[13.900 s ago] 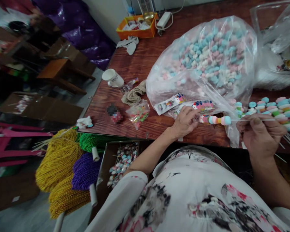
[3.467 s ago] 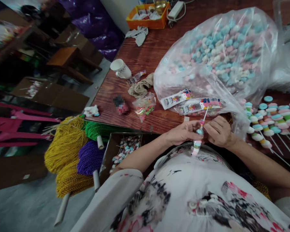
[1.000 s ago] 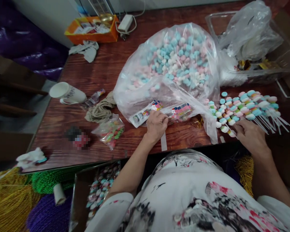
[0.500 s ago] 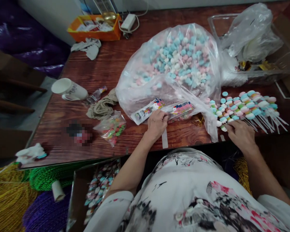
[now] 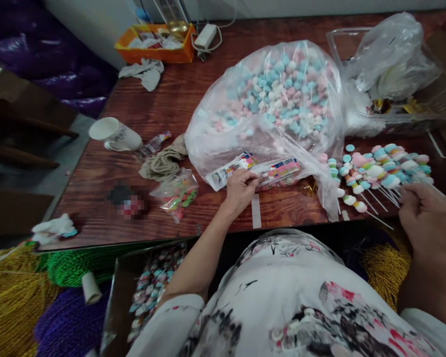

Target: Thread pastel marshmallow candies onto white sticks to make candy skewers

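Note:
My left hand [image 5: 241,190] rests on the wooden table [image 5: 159,106] with fingers pinched on the edge of a printed wrapper packet [image 5: 230,170] lying under the lip of a big clear bag of pastel marshmallow sweets [image 5: 271,99]. My right hand [image 5: 427,218] is curled at the stick ends of a heap of marshmallow skewers [image 5: 379,171] at the table's right front. Its fingers close round the thin white sticks; how many it grips is unclear.
A white mug [image 5: 113,135] lies tipped at the left, with a cloth bundle [image 5: 163,162] and a small candy bag [image 5: 176,193] nearby. An orange tray [image 5: 158,42] sits at the back. A clear box with plastic bags [image 5: 390,64] is back right. Gold, green and purple cord spools [image 5: 26,297] lie below.
My right hand has slid right along the skewer pile, from the candy ends to the stick ends. The left hand has stayed on the wrapper packet. The view drifted slightly.

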`<state>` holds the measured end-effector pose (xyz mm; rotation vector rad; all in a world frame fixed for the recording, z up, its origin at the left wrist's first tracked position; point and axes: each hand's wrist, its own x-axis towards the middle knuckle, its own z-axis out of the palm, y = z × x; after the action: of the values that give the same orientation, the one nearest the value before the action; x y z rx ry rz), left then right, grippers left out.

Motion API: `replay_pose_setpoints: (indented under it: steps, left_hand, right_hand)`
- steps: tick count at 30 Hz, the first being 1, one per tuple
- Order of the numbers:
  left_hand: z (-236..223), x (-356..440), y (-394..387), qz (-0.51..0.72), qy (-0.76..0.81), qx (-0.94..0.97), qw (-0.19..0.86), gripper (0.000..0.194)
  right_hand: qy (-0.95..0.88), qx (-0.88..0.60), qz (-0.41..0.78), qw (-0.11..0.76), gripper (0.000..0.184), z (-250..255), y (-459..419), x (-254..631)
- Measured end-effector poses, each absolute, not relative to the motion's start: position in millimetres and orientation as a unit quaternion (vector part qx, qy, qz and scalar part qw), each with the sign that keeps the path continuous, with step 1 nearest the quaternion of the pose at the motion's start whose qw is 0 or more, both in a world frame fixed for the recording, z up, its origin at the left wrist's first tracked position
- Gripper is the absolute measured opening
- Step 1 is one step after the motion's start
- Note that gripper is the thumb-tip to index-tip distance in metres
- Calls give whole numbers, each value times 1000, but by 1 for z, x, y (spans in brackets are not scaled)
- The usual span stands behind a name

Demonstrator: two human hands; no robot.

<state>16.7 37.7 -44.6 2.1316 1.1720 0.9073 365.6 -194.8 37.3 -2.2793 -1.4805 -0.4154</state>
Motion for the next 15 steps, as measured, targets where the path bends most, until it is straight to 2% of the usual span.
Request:
replay_pose_setpoints:
  steps: [2, 5, 9, 15]
  left_hand:
    - [-39, 23, 32, 339, 417, 795, 282, 9]
    - [-29, 34, 24, 331, 385, 811, 290, 12]
    - [-21, 40, 18, 334, 360, 824, 284, 13]
    - [-27, 30, 11, 339, 356, 808, 325, 11]
  right_hand:
    - [-572, -772, -110, 253, 22, 48, -195, 352]
    - [-641, -704, -101, 288, 24, 51, -179, 329]
    - [-728, -606, -129, 293, 17, 43, -147, 310]
    - [-760, -567, -167, 269, 13, 40, -130, 316]
